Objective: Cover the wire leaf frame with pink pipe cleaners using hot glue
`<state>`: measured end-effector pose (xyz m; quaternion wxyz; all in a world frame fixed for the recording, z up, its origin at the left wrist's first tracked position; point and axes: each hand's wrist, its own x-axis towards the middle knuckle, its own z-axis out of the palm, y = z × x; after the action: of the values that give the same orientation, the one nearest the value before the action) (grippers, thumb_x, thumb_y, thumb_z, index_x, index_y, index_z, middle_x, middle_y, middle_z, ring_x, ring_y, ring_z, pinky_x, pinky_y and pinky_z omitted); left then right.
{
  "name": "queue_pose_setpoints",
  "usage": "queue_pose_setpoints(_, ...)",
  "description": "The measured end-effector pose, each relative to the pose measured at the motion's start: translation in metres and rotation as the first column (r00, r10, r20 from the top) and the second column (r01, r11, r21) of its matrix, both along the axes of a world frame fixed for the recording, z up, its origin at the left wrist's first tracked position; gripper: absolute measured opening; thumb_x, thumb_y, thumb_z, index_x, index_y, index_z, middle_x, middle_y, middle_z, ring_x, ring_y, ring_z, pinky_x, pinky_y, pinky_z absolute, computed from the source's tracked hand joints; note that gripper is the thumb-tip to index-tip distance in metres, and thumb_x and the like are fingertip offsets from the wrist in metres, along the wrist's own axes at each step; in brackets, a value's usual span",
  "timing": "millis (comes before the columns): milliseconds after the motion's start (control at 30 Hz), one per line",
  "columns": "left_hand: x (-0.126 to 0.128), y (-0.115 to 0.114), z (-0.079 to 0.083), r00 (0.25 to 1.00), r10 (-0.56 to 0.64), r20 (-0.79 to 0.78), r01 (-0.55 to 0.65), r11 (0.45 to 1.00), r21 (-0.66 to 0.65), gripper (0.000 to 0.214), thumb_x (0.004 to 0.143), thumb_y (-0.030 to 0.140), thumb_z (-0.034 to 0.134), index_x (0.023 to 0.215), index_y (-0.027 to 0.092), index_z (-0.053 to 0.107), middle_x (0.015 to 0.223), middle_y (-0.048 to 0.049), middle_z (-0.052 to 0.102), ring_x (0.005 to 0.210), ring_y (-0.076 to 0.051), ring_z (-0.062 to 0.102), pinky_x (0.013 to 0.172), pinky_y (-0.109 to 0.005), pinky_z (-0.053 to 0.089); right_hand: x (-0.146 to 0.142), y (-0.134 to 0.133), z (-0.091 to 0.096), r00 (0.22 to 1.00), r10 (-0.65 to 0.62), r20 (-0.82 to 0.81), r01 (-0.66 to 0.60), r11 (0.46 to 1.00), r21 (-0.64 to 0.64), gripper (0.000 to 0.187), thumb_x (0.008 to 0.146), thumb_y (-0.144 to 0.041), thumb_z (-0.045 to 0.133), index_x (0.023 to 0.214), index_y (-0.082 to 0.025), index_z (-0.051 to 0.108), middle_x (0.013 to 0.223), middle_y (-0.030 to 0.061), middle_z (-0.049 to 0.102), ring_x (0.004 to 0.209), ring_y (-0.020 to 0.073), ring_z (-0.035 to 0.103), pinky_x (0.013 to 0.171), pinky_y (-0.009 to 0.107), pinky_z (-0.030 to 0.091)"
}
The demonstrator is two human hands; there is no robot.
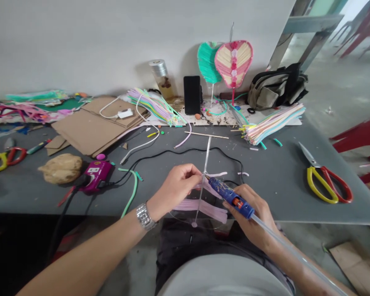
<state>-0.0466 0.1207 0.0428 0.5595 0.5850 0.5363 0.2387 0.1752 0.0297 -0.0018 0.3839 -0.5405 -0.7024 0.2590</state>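
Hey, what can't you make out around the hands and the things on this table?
From the head view:
Any glue where the tip of the blue glue gun meets the clear rod: too small to tell, and crowded by the left hand.
The gun's trigger: hidden by the right hand.
The far end of the glue stick: cut off by the bottom edge.
The contents of the glass jar: too small to identify.

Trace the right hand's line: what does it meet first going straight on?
The right hand, gripping a blue hot glue gun, points up and left. Its nozzle would first meet the thin clear rod at the left hand's fingertips, though depth is unclear, so it may pass just beside it.
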Motion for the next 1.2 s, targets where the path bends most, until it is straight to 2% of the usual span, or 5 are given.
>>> queue_pose_setpoints(267, -0.0005, 0.0012, -0.0038, 1.000, -0.010, -0.002, 0.010, 1.000, -0.001, 0.018, 0.085, 0.034, 0.063, 0.076, 0.018, 0.062, 0.068, -0.0010, 0.066, 0.055, -0.010, 0.048, 0.051, -0.024, 0.035, 0.0028, -0.0008, 0.0020, 0.999, 0.032, -0.028, -0.033, 0.999, -0.010, 0.010, 0.095, -0.016, 0.058, 0.087, -0.022, 0.056, 0.085, 0.0004, 0.057, 0.069, 0.0130, 0.056, 0.064, 0.025, 0.044)
queue_pose_setpoints(567, 0.0023, 0.0002, -0.0052, 1.000, -0.001, 0.004, 0.001, 1.000, -0.012, 0.015, 0.084, 0.032, 0.062, 0.076, 0.019, 0.064, 0.071, -0.0008, 0.065, 0.058, -0.010, 0.050, 0.053, -0.024, 0.036, 0.0043, 0.0001, 0.0028, 0.999, 0.027, -0.029, -0.029, 0.998, -0.053, 0.010, 0.096, -0.021, 0.060, 0.087, -0.022, 0.058, 0.083, 0.0005, 0.059, 0.069, 0.0139, 0.057, 0.063, 0.025, 0.043)
queue_pose_setpoints(833, 0.0036, -0.0016, -0.0020, 1.000, 0.012, 0.020, -0.012, 1.000, -0.027, 0.017, 0.084, 0.033, 0.064, 0.077, 0.018, 0.065, 0.069, 0.0000, 0.063, 0.058, -0.010, 0.048, 0.055, -0.025, 0.036, 0.0046, -0.0012, 0.0021, 0.999, 0.038, -0.026, -0.038, 0.999, -0.004, 0.010, 0.094, -0.014, 0.058, 0.088, -0.022, 0.057, 0.084, 0.0006, 0.057, 0.068, 0.0132, 0.056, 0.064, 0.024, 0.043)
queue_pose_setpoints(1200, 0.0049, -0.0041, -0.0027, 0.999, 0.039, 0.035, -0.038, 0.999, -0.031, 0.016, 0.084, 0.033, 0.065, 0.077, 0.018, 0.062, 0.069, -0.0001, 0.064, 0.056, -0.010, 0.048, 0.053, -0.024, 0.036, 0.0074, -0.0007, 0.0030, 0.999, 0.044, -0.032, -0.044, 0.999, -0.005, 0.008, 0.097, -0.019, 0.057, 0.089, -0.022, 0.058, 0.084, 0.0008, 0.058, 0.069, 0.0137, 0.056, 0.064, 0.025, 0.045)
